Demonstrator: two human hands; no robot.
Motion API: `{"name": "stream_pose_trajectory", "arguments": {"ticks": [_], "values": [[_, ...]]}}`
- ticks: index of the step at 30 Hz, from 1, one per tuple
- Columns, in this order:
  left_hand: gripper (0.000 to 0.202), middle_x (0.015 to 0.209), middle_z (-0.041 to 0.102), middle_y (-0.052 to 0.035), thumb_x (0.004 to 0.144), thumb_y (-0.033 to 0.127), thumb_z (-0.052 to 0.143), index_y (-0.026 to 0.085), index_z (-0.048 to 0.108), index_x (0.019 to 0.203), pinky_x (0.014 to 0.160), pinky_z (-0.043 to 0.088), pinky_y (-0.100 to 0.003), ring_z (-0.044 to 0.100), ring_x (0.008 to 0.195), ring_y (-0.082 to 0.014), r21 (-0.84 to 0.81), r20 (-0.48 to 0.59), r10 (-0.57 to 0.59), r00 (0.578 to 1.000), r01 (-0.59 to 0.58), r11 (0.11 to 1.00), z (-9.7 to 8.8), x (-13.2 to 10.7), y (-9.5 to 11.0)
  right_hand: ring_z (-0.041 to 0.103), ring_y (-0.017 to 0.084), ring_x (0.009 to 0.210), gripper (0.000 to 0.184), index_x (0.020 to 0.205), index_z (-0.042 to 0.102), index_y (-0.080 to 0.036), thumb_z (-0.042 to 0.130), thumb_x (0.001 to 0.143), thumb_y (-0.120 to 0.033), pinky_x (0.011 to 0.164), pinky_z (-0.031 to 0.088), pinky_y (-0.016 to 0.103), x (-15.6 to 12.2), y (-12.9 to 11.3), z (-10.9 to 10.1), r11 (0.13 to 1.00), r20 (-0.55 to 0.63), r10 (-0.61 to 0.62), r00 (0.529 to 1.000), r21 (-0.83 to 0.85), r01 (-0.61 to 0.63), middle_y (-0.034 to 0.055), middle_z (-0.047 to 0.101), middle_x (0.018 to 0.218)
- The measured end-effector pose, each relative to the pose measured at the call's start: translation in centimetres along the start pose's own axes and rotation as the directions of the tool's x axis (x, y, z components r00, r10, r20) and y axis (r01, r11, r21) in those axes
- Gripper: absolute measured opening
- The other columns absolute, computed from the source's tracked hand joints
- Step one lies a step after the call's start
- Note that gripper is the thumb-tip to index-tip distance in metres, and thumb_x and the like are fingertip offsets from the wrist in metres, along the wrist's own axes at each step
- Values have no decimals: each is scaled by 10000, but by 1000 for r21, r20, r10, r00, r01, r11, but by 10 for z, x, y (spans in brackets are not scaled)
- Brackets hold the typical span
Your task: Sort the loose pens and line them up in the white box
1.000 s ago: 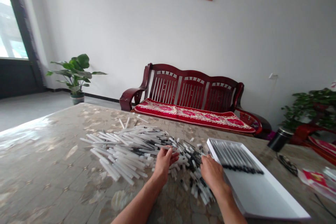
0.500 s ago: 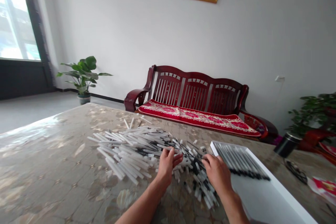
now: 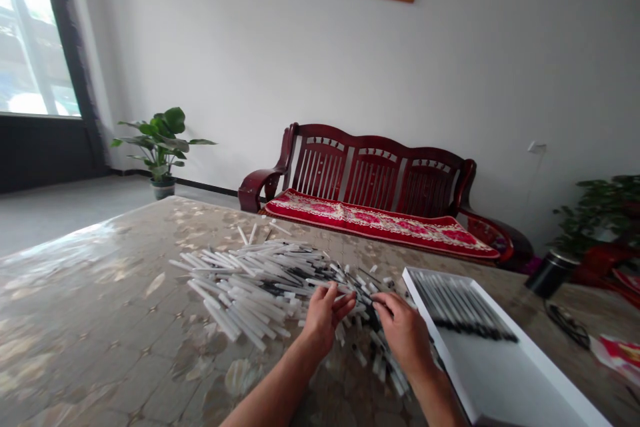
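Observation:
A big heap of white pen barrels, black refills and small caps [image 3: 260,280] lies on the patterned table [image 3: 100,307]. My left hand [image 3: 323,317] rests on the heap's near right side, fingers curled and pinched around a thin pen part. My right hand [image 3: 405,333] is just to its right, fingers bent and pinching at the black pieces between the two hands. What each pinch holds is too small to name. A white tray [image 3: 505,373] with a row of assembled black pens [image 3: 460,307] sits right beside my right hand.
A dark cylindrical cup [image 3: 550,273] and a black cord [image 3: 567,323] lie at the table's far right, with a red packet [image 3: 617,350] near them. Behind the table stand a red wooden bench [image 3: 375,193] and potted plants [image 3: 160,140].
Both hands have drawn closer together over the black pieces, and the left fingers have closed into a pinch. The view has shifted slightly.

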State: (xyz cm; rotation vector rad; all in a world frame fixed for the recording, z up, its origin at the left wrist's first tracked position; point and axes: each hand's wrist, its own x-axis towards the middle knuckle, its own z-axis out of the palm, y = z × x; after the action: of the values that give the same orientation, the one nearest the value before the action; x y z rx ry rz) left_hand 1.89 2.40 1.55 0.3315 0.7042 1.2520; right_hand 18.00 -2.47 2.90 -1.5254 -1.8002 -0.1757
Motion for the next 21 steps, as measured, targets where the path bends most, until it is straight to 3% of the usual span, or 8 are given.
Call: {"name": "stream_pose_trajectory", "arguments": {"ticks": [16,21], "values": [[179,721,701,-83,907,160,586,153,512,744,657,612,-256,733,683,-166,-35,-11,-37,999,37,999,2,-2,2,699,174,843,204,923,703,-243,501,913,-211,767,512,261,-3,-9,6,998,-38,-66,997,10,66,24,737,893],[216,705,673,-20,805,265,730,170,537,791,616,602,-281,707,602,-158,91,59,7,998,-12,996,1,-4,-7,695,171,832,205,918,713,-241,513,907,-199,765,511,252,-5,-10,9,996,-10,-81,997,25,82,28,738,887]]}}
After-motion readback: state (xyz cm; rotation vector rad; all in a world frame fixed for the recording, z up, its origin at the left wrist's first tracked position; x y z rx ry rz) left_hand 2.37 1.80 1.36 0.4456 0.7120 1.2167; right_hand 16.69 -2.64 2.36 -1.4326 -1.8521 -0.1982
